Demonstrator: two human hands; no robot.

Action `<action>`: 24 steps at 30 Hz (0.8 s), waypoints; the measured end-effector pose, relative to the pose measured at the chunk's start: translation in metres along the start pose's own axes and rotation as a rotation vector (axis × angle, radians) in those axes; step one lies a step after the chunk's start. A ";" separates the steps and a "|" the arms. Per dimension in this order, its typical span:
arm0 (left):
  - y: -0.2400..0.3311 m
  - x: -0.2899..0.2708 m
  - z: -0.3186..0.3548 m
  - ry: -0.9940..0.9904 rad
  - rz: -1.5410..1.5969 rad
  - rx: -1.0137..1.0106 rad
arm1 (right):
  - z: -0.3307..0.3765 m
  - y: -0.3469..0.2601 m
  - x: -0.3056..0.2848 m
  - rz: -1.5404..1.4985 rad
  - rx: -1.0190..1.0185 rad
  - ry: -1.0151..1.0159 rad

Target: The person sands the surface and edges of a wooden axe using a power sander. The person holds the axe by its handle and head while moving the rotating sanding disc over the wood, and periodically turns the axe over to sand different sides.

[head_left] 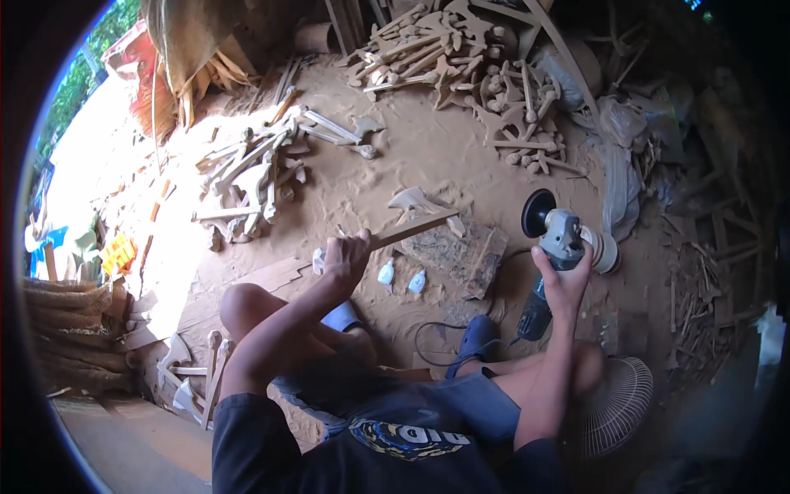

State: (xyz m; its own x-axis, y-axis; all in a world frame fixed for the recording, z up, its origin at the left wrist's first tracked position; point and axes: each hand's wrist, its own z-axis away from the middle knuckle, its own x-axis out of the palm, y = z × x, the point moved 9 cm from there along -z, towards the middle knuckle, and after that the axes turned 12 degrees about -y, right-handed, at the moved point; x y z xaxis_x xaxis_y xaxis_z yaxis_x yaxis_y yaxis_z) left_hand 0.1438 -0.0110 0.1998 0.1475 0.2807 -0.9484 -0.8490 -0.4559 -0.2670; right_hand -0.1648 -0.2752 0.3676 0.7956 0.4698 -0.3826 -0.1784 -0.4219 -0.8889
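The left hand (346, 253) is closed around the handle of a wooden axe-shaped piece (418, 216), whose carved head lies toward one o'clock from the hand, resting on or just above a flat wooden block (461, 255) on the sawdust-covered ground (428, 156); whether it touches the block is hard to tell from this angle. The right hand (564, 280) is wrapped around the body of an angle grinder (558, 247), held upright at about three o'clock from the wooden piece and apart from it, its dark round disc (539, 212) facing toward eleven o'clock. The grinder's black cord (436, 333) loops over the ground near a blue clog (477, 337) on one foot. Two small white bottles (401, 277) lie just beside the block at its seven o'clock. A heap of similar carved wooden pieces (255, 177) sits at ten o'clock, a larger pile (461, 62) at twelve o'clock. A white fan (617, 403) lies at five o'clock, by the right knee.
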 end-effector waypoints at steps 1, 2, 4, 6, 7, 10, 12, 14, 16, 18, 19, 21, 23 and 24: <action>0.031 0.008 -0.012 -0.213 0.058 0.011 | 0.007 0.016 0.004 0.113 0.025 -0.012; 0.052 0.011 -0.010 -0.248 0.052 0.029 | 0.013 0.033 0.017 0.132 0.054 -0.047; 0.068 0.033 -0.015 -0.264 0.143 0.028 | 0.027 0.058 0.044 0.264 0.205 -0.151; 0.083 0.037 -0.018 -0.242 0.137 0.074 | 0.041 0.093 0.062 0.317 0.240 -0.249; 0.090 0.027 -0.019 -0.195 0.139 0.091 | 0.046 0.106 0.068 0.301 0.237 -0.273; 0.102 0.017 -0.023 -0.364 0.030 0.024 | 0.053 0.132 0.094 0.237 0.312 -0.375; 0.111 0.028 -0.022 -0.382 0.028 0.040 | 0.056 0.154 0.113 0.159 0.207 -0.344; 0.110 0.043 -0.018 -0.360 0.012 -0.076 | 0.059 0.173 0.125 0.090 0.234 -0.348; 0.110 0.051 -0.019 -0.358 0.002 -0.070 | 0.058 0.179 0.135 0.023 0.311 -0.366; 0.108 0.062 -0.017 -0.356 -0.004 -0.061 | 0.060 0.189 0.141 0.090 0.389 -0.418; 0.109 0.061 -0.015 -0.278 -0.057 -0.025 | 0.060 0.186 0.141 0.135 0.325 -0.403; 0.110 0.057 -0.013 -0.289 -0.105 -0.015 | 0.059 0.170 0.142 0.250 0.261 -0.406; 0.111 0.052 -0.015 -0.324 -0.088 -0.019 | 0.059 0.166 0.143 0.256 0.294 -0.448; 0.111 0.050 -0.017 -0.343 -0.065 -0.030 | 0.060 0.168 0.145 0.268 0.311 -0.485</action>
State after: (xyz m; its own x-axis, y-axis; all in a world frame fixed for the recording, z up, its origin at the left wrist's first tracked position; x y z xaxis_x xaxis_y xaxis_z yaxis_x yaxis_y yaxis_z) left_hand 0.0653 -0.0621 0.1199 0.0175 0.5756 -0.8176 -0.8276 -0.4505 -0.3349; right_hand -0.1146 -0.2311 0.1476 0.3602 0.7078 -0.6077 -0.5528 -0.3628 -0.7502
